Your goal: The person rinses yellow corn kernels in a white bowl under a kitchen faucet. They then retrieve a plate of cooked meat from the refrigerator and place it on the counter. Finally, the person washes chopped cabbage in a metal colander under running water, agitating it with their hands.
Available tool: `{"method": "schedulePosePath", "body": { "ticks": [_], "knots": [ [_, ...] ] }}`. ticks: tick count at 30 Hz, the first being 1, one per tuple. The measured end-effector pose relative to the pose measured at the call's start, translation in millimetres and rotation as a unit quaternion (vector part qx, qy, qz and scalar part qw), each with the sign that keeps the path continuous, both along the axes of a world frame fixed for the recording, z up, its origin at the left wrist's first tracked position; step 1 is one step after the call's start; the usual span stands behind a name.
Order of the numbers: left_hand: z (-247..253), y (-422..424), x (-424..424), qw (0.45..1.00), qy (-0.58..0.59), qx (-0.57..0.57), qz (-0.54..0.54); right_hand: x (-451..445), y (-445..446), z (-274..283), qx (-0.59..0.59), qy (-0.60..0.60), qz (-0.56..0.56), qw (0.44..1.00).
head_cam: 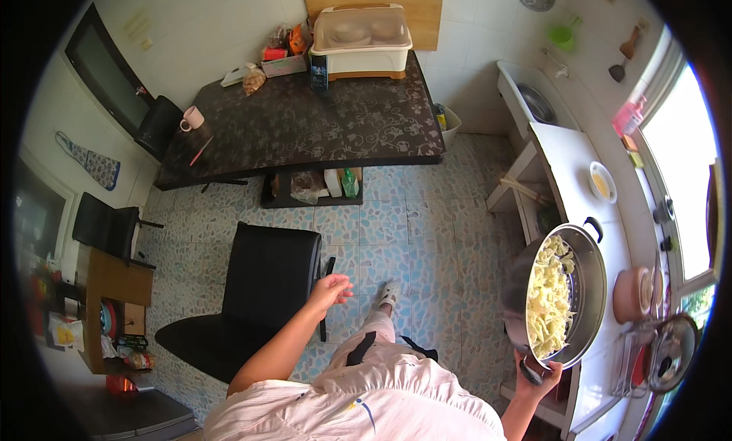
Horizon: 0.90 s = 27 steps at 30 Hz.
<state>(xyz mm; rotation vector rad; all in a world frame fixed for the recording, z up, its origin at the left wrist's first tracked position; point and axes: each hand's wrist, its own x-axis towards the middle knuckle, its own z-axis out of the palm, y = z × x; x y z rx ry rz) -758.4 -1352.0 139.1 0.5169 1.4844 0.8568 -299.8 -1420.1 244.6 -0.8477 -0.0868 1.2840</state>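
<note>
My right hand [537, 375] grips the near black handle of a large stainless steel pot [590, 303]. The pot tilts toward me on the right, beside the white counter [577, 155]. Pale, chopped vegetable pieces [550, 303] lie along one side of its inside, and a perforated surface shows beside them. At the far rim, the second handle [593, 228] is free. My left hand [331, 292] is held out with nothing in it, fingers loosely bent. Below or beside it stands a black chair [269, 275]; I cannot tell whether they touch.
Ahead is a dark patterned table [354, 120] with a mug [193, 118], a phone [319, 72] and a lidded dish box [360, 46]. On the counter are a white bowl [603, 182], a brown pot [632, 295] and a rack holding a glass lid [670, 354]. A sink [509, 89] lies beyond.
</note>
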Motion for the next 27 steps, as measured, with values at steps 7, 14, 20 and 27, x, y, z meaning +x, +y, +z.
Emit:
{"method": "schedulePosePath", "body": {
  "ticks": [7, 14, 20, 27],
  "knots": [
    [-24, 166, -16, 0.999, 0.006, 0.053, 0.003, -10, 125, -4, -0.025, 0.021, -0.033, 0.999],
    [-51, 322, -10, 0.993, 0.049, 0.108, 0.018, -18, 240, -3, -0.054, -0.011, -0.042, 0.998],
    [-62, 412, 65, 0.992, -0.024, 0.116, -0.042, 7, 318, -8, -0.070, 0.012, -0.092, 0.993],
    [-49, 527, 158, 0.986, -0.037, 0.125, -0.104, 42, 440, -11, -0.051, 0.065, -0.109, 0.991]
  ]
}}
